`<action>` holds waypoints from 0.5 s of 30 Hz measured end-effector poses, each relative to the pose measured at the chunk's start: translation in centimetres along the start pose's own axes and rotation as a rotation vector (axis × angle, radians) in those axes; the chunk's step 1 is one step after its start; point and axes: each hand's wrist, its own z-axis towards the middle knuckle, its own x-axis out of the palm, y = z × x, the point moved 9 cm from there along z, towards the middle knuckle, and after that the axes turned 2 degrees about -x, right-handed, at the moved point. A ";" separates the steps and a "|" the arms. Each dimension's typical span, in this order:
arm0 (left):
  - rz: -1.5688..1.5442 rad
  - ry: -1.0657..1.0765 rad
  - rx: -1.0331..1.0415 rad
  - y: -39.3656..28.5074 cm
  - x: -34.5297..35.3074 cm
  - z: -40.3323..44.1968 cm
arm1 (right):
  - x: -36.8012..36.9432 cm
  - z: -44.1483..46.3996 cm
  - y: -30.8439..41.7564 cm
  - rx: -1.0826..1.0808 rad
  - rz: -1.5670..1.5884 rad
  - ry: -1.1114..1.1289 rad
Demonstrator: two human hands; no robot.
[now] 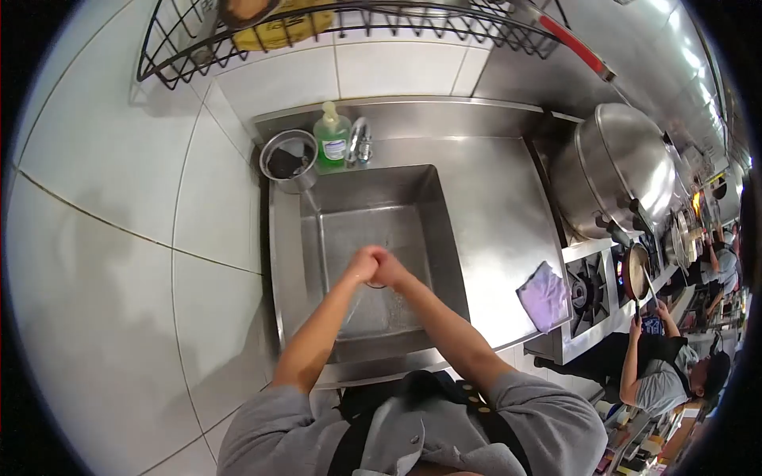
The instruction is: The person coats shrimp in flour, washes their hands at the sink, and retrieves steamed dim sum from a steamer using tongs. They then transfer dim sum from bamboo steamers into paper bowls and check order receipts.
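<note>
Over the stainless steel sink [436, 230], my left hand [362, 265] and my right hand [389, 270] are clasped against each other, fingers closed. No other thing shows between them, though their inner sides are hidden. Beneath them part of the dark round drain [376, 285] is visible. At the back rim stands a chrome faucet [359, 143], beside a pump bottle of green liquid soap [332, 139]. Left of the bottle, a metal pot [295, 184] with something dark inside rests at the corner.
A purple cloth [544, 297] lies on the steel counter [496, 214]. Further right are a large steel steamer pot [615, 170] and a gas burner [586, 293]. A co-worker [659, 373] holds a frying pan [636, 271]. Overhead hangs a black wire rack [381, 20].
</note>
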 end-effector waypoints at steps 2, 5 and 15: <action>-0.421 -0.281 0.064 -10.8 -5.5 -5.0 | -1.8 -1.0 6.9 0.117 0.376 0.038; -0.974 -0.218 0.141 -17.9 -7.2 -8.0 | -5.3 -4.0 18.1 -0.352 0.519 0.148; -0.374 -0.123 -0.517 3.3 1.9 -16.8 | -23.4 -20.0 -3.0 -0.012 -0.293 -0.664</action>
